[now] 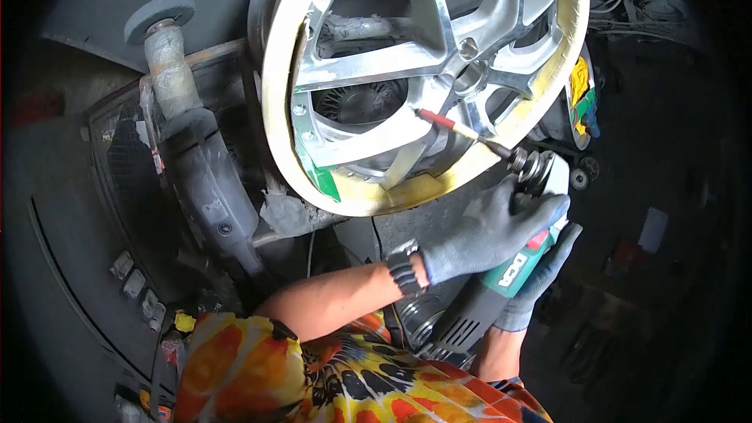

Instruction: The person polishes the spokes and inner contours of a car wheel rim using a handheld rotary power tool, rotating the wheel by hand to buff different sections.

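Note:
My left hand, in a grey glove with a watch at the wrist, wraps over the head end of a green and black power grinder. My right hand, also gloved, supports the grinder's body from the far side, partly hidden by it. From the grinder's head a long thin spindle with a red end section reaches up and left. Its tip is at a spoke of a silver alloy wheel; I cannot tell if they touch. Cream tape covers the rim, with a green piece at lower left.
A second machine with a round disc and a wrapped neck stands on the left. A metal frame lies below the wheel. Bundled cables are at upper right, near a yellow cloth. Small blocks lie at left.

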{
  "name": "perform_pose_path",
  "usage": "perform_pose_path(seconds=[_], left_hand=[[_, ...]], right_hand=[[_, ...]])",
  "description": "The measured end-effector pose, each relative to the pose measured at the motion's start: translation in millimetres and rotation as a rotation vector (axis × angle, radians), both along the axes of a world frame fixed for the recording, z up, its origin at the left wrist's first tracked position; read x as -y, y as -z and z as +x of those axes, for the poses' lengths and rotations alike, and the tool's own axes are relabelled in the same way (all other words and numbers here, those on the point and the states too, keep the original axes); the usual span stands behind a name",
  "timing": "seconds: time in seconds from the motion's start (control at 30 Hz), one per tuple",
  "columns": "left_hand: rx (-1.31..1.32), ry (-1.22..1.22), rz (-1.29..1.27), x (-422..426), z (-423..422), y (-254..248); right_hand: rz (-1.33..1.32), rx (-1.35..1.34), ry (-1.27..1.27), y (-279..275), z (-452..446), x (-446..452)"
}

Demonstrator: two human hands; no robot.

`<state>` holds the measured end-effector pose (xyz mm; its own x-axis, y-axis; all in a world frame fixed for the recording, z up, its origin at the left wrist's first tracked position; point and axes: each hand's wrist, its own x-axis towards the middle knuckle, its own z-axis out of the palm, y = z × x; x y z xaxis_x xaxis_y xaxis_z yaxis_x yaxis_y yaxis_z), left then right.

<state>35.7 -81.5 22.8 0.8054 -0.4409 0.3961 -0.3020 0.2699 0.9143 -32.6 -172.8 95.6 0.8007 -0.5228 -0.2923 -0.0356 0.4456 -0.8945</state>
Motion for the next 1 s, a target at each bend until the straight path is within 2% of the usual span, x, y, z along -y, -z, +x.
perform_pose_path(seconds=[0.03, 0.1, 0.13, 0.2, 0.33, 0.4, 0.43, 0.5, 0.53, 0.6, 0.7, 0.77, 0.83, 1.0], left_hand=[[-0.122, 0.067, -0.137, 0.8, 9.3, -1.7], [-0.381, 0.21, -0.169, 9.8, 23.4, -2.4], [-0.384, 0.205, -0.171, 12.1, 29.4, -2.3], [-0.633, 0.336, -0.238, 14.8, 37.0, -3.2], [-0.668, 0.367, -0.317, 18.3, 36.5, 3.2], [-0.41, 0.242, -0.21, 22.4, 30.2, 10.5], [-0.411, 0.244, -0.21, 22.9, 26.6, 11.5], [-0.142, 0.047, -0.191, 16.3, 19.6, 9.5], [-0.143, 0.048, -0.191, 10.1, 17.7, 6.5], [-0.581, 0.294, -0.217, -2.8, 15.0, -2.2], [-0.709, 0.226, -0.251, -7.4, 0.1, -7.9], [-0.703, 0.163, -0.261, -2.7, -8.8, -3.0], [-0.33, 0.057, -0.206, -2.7, -8.7, 0.2], [-0.539, 0.213, -0.299, 9.7, 16.0, -1.6]], right_hand=[[-0.02, 0.037, -0.043, 1.4, 5.8, 1.4], [-0.02, 0.054, -0.055, 1.7, 18.1, 2.1], [-0.066, 0.046, -0.035, 2.6, 21.1, 6.0], [-0.133, 0.031, 0.023, 5.7, 25.6, 10.3], [-0.139, 0.044, -0.022, 8.8, 24.1, 14.2], [-0.155, 0.025, -0.042, 8.1, 18.7, 12.5], [-0.155, 0.024, -0.04, 7.6, 15.3, 13.0], [-0.076, 0.028, -0.073, 6.7, 7.3, 14.3], [-0.076, 0.027, -0.073, 6.4, 4.8, 11.9], [-0.131, -0.039, 0.052, 6.2, 1.7, 2.5], [-0.163, -0.077, 0.078, 1.9, -7.8, -7.7], [-0.125, -0.055, 0.015, -1.2, -8.1, -13.9], [-0.128, -0.073, 0.068, -2.2, -10.1, -11.7], [-0.116, -0.037, 0.014, 1.4, 9.1, 2.1]])
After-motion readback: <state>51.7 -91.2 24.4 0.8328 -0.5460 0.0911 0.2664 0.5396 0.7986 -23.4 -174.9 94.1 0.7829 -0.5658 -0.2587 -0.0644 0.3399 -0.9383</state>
